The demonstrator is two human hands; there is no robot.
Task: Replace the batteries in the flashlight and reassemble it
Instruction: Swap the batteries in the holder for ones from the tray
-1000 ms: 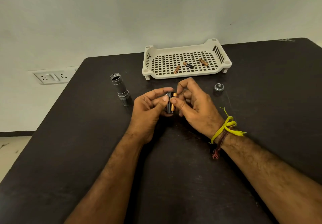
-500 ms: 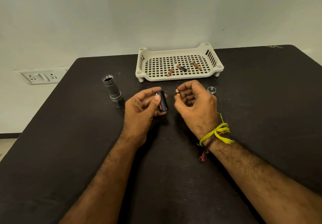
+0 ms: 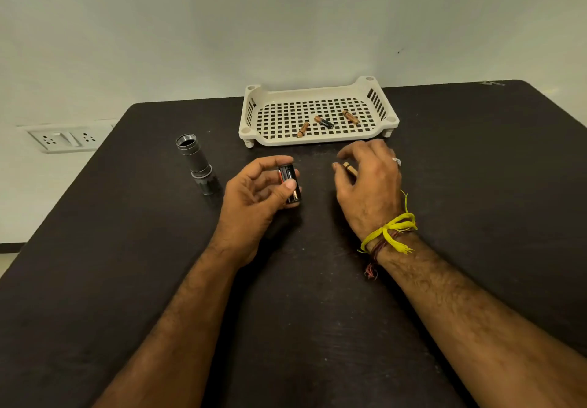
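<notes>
My left hand [image 3: 254, 198] grips a black battery holder [image 3: 289, 182] with batteries in it, thumb across its front, a little above the dark table [image 3: 127, 248]. To its right, my right hand [image 3: 370, 182] has its fingers spread, and a copper-coloured battery [image 3: 349, 168] lies under the palm near the fingertips; whether it is pinched or loose I cannot tell. The grey flashlight body [image 3: 197, 166] stands on its head at the left, open end up. The tail cap is hidden behind my right hand.
A cream perforated tray [image 3: 317, 91] stands at the table's back edge with three batteries [image 3: 324, 122] lying in it. A wall socket plate [image 3: 60, 139] is beyond the table's left edge.
My right hand pulled a battery out of the holder and moved right and away, opening its fingers. My left hand kept the holder and stayed in place.
</notes>
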